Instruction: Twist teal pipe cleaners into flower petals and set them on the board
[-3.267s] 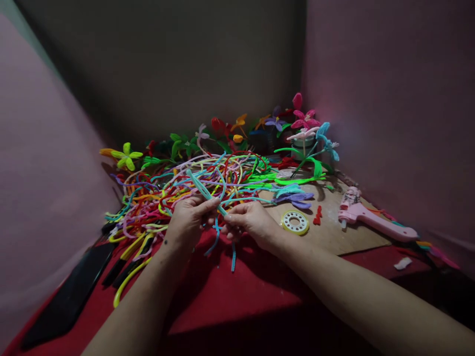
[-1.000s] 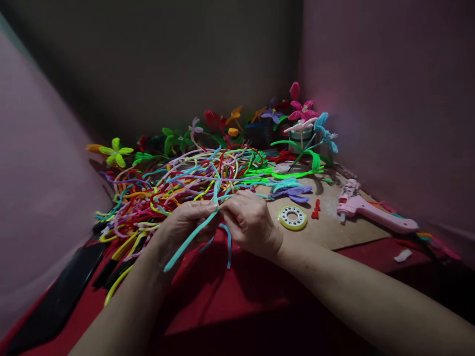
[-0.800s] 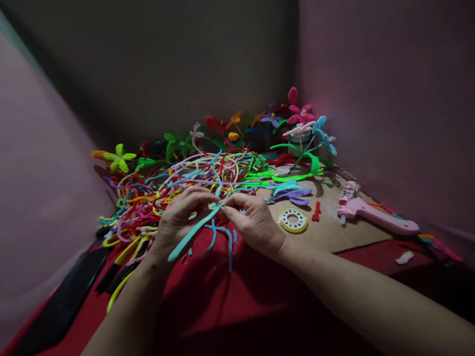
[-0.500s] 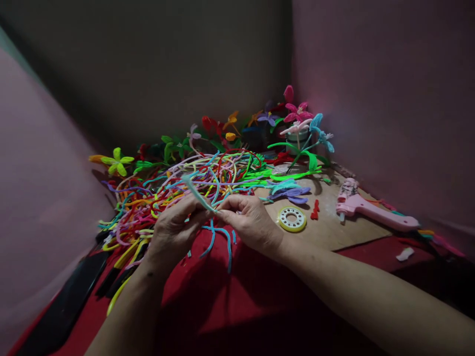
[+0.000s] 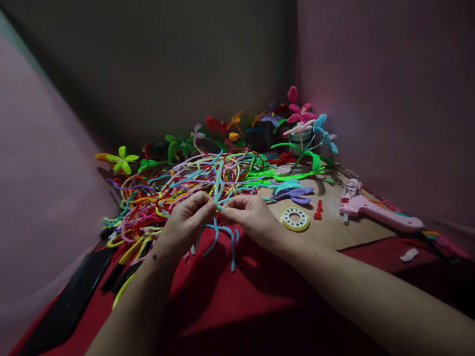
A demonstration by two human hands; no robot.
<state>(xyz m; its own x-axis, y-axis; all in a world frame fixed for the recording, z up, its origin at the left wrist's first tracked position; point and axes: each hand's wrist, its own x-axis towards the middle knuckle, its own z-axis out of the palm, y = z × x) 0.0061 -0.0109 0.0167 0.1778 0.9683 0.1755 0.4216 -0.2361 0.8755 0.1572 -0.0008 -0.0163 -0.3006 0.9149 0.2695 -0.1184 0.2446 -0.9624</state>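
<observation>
Both hands meet over the front of the pile, pinching light-blue pipe cleaners at one joint. My left hand is closed on them from the left, thumb against forefinger. From the right, my right hand pinches the same joint. A looped length rises above the fingertips. Below them, blue pipe cleaner ends hang or lie over the red cloth; I cannot tell which of these are joined to the held piece. Behind the hands spreads a tangled heap of colourful pipe cleaners.
A pink glue gun and a yellow-and-white tape roll lie on a cardboard sheet. Purple pipe cleaner petals lie near the roll. Pipe cleaner flowers line the back. At left is a dark flat object.
The light-blue piece has swung from leaning left to nearly upright, its loop now showing. My left hand has turned and shifted right. The whole view has moved slightly.
</observation>
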